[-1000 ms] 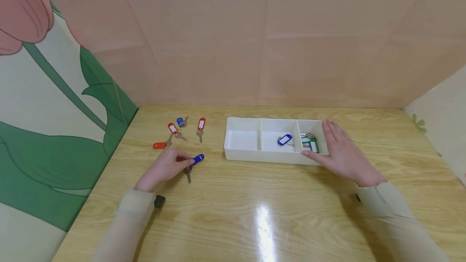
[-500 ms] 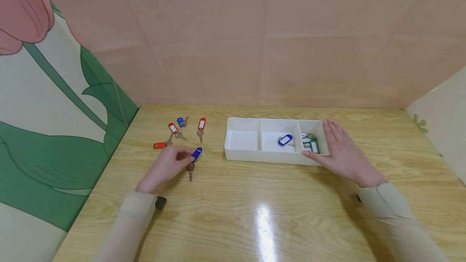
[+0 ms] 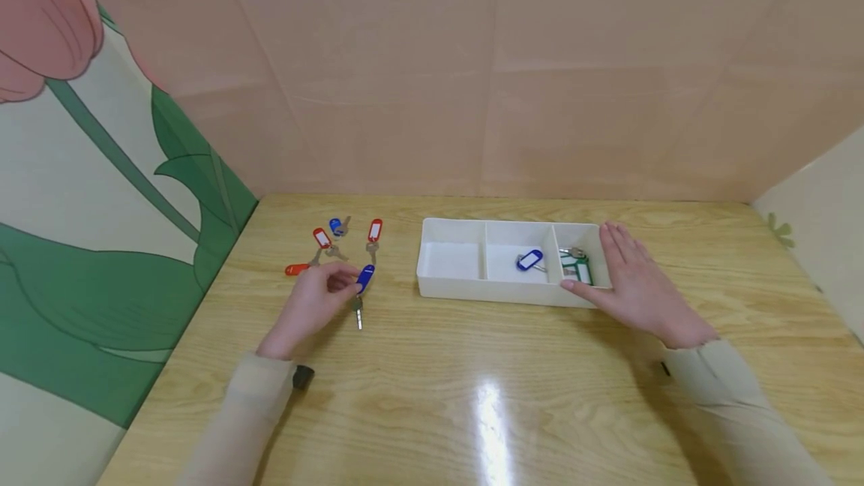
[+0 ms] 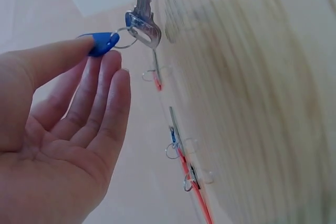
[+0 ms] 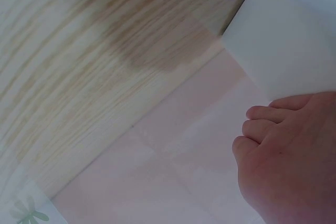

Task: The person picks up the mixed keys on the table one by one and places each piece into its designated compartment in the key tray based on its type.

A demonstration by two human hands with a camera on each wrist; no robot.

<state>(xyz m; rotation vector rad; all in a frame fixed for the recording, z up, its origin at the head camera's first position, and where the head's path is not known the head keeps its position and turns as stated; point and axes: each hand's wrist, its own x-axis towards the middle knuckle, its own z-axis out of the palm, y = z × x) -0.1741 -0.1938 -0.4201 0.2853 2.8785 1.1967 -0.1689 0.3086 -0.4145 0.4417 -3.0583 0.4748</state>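
My left hand (image 3: 316,304) pinches a blue key tag (image 3: 365,277) between thumb and fingertips. A key (image 3: 359,318) hangs from the tag's ring, above the table in the left wrist view. At the right end of a white three-compartment box (image 3: 499,291) rests my right hand (image 3: 637,291), its fingers extended along the end wall and the thumb at the front rim. A blue-tagged key (image 3: 529,259) lies in the middle compartment. Green-tagged keys (image 3: 577,270) lie together in the right compartment, partly overlapping. The left compartment holds nothing.
Left of the box, several keys lie on the wooden table (image 3: 405,388): a red tag (image 3: 375,229), another red tag (image 3: 322,238), a blue tag (image 3: 336,227) and an orange-red tag (image 3: 296,269). A pinkish wall covering (image 3: 432,96) borders the table's back edge.
My left hand has lifted the blue tag slightly away from me and to the right. The tag has turned more upright, with the key dangling below. My right hand stays on the box.
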